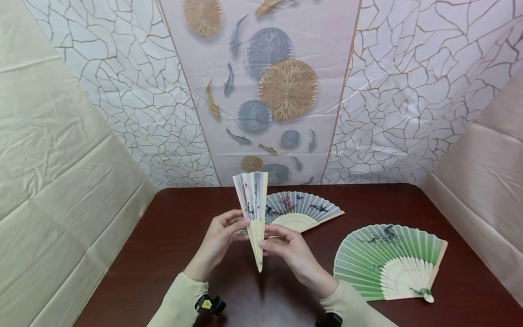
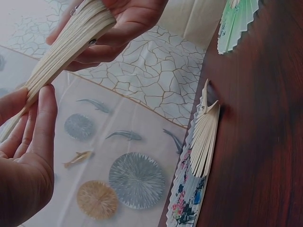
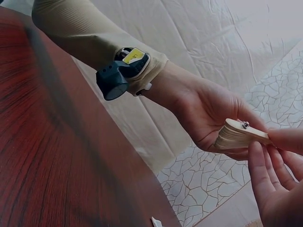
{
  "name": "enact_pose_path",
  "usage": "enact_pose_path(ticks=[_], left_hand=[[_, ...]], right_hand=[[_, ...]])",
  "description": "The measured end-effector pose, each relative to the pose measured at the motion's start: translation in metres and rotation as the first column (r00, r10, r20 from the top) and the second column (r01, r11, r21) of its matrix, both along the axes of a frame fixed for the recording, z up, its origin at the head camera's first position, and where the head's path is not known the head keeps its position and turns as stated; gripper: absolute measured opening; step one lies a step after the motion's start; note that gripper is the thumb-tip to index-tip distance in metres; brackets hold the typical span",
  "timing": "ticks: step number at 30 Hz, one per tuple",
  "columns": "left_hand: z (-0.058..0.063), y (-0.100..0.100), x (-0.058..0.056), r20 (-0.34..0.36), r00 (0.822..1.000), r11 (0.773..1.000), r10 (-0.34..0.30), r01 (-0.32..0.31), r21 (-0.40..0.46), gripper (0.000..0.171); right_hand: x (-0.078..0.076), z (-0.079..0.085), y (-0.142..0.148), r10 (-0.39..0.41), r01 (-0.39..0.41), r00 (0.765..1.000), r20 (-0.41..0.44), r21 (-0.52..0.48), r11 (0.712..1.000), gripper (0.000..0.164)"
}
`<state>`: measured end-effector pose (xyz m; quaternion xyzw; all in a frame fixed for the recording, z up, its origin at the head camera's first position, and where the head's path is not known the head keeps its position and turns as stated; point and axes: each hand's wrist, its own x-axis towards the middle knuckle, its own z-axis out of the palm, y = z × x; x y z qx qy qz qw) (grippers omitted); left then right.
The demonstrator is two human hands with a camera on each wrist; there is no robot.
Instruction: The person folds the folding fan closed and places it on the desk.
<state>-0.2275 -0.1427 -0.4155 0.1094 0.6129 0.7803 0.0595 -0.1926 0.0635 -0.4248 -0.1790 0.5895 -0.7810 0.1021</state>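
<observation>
Fan (image 1: 254,204) pinched by left hand (image 1: 220,238) and right hand (image 1: 292,250), short of the tabletop's (image 1: 163,240) far edge, looks light and fragile-leaved, best gripped by its stiffer ribs (image 1: 256,232).

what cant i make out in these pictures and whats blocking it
Head view: left part of the grey fan, hidden behind the held fan, left hand and right hand.
Left wrist view: much of the green fan, cut off by the top edge.
Right wrist view: a pale thing, cut off by the bottom edge; too little shows to name it.
</observation>
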Motion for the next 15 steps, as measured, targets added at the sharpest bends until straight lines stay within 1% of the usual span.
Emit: enact_pose_path(ticks=[6,10,15], left_hand=[[0.0001,-0.002,-0.0006,-0.001,1.0,1.0,-0.002,0.002,0.0,0.029],[0.0001,-0.003,-0.0013,-0.019,1.0,1.0,-0.012,0.012,0.0,0.028],[-0.0027,-0.0035,-0.0017,-0.028,0.999,1.0,-0.019,0.019,-0.004,0.027]], right_hand=[[-0.0013,-0.0012,-0.002,0.007,-0.007,1.0,-0.009,0.001,1.0,0.044],[-0.0028,-0.0009,-0.0027,0.004,-0.004,1.0,-0.021,0.014,1.0,0.044],[-0.0025,-0.0007,-0.0018,0.005,-0.004,1.0,-0.03,0.024,1.0,0.044]])
